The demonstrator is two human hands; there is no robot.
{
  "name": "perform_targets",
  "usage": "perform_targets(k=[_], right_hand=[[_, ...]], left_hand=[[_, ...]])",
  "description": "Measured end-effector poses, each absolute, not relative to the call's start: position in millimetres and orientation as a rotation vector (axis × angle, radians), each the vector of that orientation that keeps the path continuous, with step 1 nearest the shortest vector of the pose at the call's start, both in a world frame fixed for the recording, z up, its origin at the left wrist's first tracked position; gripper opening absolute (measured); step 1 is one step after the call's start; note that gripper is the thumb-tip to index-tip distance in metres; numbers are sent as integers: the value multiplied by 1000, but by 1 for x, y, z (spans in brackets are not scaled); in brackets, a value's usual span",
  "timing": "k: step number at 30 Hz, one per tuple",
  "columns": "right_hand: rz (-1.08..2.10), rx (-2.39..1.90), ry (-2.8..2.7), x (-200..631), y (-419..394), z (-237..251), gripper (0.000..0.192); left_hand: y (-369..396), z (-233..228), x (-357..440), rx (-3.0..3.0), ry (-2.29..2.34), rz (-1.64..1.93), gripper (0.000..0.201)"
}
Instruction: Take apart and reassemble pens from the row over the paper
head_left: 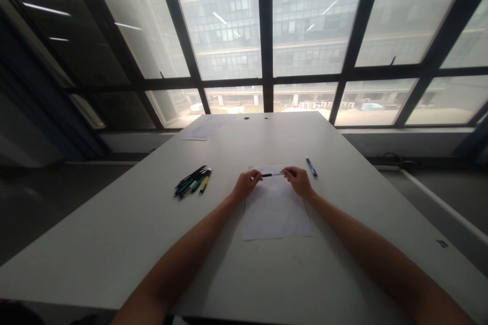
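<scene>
A slim black-and-white pen point(272, 174) is held level between both hands above a white sheet of paper point(276, 213). My left hand point(246, 184) pinches its left end and my right hand point(298, 181) grips its right end. The sheet lies flat on the white table point(114, 223), directly under the hands. A blue pen point(311, 167) rests on the table just right of my right hand.
A bundle of several pens, black, green and yellow point(192, 182), lies to the left of the sheet. Another sheet of paper point(208, 127) sits at the table's far left edge near the large windows point(267, 35). A small blue mark point(442, 244) is at the right edge.
</scene>
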State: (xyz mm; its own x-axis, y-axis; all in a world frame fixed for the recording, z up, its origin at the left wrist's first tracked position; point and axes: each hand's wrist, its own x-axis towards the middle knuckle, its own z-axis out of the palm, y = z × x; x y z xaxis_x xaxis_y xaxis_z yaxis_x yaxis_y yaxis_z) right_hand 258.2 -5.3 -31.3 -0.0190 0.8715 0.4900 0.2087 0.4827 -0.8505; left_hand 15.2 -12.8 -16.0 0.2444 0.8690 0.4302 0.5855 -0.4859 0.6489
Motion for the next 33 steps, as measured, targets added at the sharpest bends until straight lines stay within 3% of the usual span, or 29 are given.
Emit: perform_targets(k=[4, 33], right_hand=[[680, -978, -1535, 258, -6, -30, 28], [672, -987, -1508, 259, -6, -31, 30]], left_hand=[[-13, -17, 16, 2131, 1278, 1184, 22], [-10, -17, 13, 2190, 1248, 1248, 22]])
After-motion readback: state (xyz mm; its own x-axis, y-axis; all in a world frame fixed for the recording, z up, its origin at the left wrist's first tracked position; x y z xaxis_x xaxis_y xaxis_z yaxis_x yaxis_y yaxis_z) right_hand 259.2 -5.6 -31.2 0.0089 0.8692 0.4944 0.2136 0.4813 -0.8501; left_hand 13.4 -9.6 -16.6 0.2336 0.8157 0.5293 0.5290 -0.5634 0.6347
